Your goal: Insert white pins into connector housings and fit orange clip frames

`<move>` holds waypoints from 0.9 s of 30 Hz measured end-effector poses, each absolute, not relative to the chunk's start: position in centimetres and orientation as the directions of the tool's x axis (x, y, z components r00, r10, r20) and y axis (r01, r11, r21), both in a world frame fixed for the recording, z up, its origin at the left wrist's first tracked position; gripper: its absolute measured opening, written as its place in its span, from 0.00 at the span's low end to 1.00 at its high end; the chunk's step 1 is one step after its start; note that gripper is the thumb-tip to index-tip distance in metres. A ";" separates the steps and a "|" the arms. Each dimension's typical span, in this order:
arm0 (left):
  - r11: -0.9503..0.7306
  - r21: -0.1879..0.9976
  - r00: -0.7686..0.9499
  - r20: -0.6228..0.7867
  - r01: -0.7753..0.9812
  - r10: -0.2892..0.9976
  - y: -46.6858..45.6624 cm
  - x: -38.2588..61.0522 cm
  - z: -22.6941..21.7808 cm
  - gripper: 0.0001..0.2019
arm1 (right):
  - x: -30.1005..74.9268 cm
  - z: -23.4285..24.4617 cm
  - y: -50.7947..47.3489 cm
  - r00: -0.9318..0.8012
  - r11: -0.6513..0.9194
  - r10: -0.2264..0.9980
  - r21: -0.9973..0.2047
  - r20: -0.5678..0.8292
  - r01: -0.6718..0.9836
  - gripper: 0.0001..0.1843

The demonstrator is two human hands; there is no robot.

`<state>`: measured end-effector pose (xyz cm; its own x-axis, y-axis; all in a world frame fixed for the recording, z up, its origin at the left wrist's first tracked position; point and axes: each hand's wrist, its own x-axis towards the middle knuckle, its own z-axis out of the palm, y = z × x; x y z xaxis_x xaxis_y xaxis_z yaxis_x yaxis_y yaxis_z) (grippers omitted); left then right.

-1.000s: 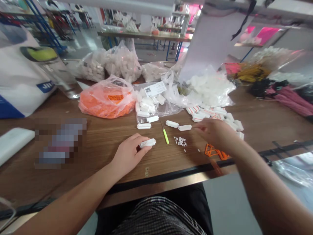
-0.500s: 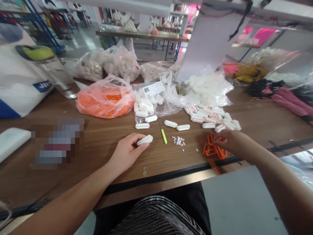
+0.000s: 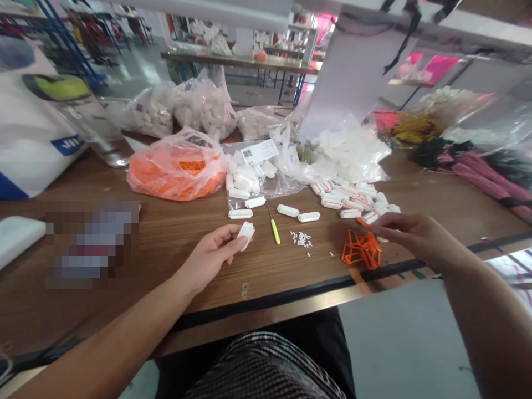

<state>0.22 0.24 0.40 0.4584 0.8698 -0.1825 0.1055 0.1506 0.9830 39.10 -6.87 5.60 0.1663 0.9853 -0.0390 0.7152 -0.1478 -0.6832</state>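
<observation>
Between the thumb and fingers of my left hand is a white plastic casing, held tilted above the table. My right hand pinches an orange plastic frame just over a small heap of orange frames. Between the hands lie a yellow-handled pick with a thin metal shaft and a scatter of tiny white pegs. Several loose white casings rest beyond them. A pile of white casings with orange strips sits behind the orange heap.
Along the back stand a bag of orange parts, an opened bag of white casings and another bag of white parts. At the left are a clear bottle and a blurred-out object. Pink bundles lie at right.
My right hand has lifted from the orange heap with one frame pinched in its fingers. My left hand has turned the white casing more upright.
</observation>
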 end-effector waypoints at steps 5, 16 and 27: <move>0.270 0.963 0.554 -0.218 -0.013 0.804 -0.2 0.2 0.6 0.14 | 38.1 5.2 -7.0 0.041 0.001 0.999 -0.849 0.027 0.529 0.11; 0.399 0.911 0.637 -0.245 -0.108 0.731 -0.7 0.5 0.5 0.21 | 22.1 4.7 -5.3 -0.322 0.580 0.803 -0.532 0.502 0.617 0.04; 0.423 0.886 0.613 -0.228 -0.192 0.756 -0.8 0.4 0.4 0.17 | 19.7 4.0 -4.9 -0.438 0.683 0.713 -0.403 0.547 0.609 0.07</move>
